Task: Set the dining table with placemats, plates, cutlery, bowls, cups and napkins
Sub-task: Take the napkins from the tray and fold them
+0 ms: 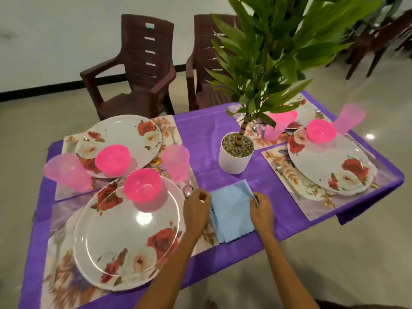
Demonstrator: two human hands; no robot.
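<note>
A: Head view, only 1 cam. Napkin step, I reckon. 4 place settings look laid already: placemats, plates, pink bowls, pink cups. A stack of blue napkins (231, 210) lies on the purple tablecloth (200, 128), near edge, between the near-left plate (124, 237) and the right plate (330, 166).

B: Hands?

A: My left hand (197, 208) sits at the stack's left edge, fingers curled; looks like it pinches the edge, but the fingertips are hidden, so that's a guess. My right hand (262, 210) pinches the stack's far-right corner, thumb and fingers clamped on the top sheet, I think. Can't tell if it's 1 sheet or more.

B: Next move?

A: Judging only: peel 1 napkin off, hold the rest down w/ the left, then carry it to a setting. Thin cloth, so sheets may drag along together.

B: Room?

A: Tight on the left. The near-left plate's rim is just beside my left hand, w/ the near bowl (142, 185) standing on it, and a spoon (188, 189) is right by my knuckles. A pink cup (176, 161) stands just past that; easy to tip. Straight ahead, the white plant pot (236, 152) is near, leaves overhang the far right. The stack's near corner is close to the table edge. Open cloth lies to the right, between the stack and the right placemat (296, 197). Fork (56, 246) at far left, well apart.
</note>
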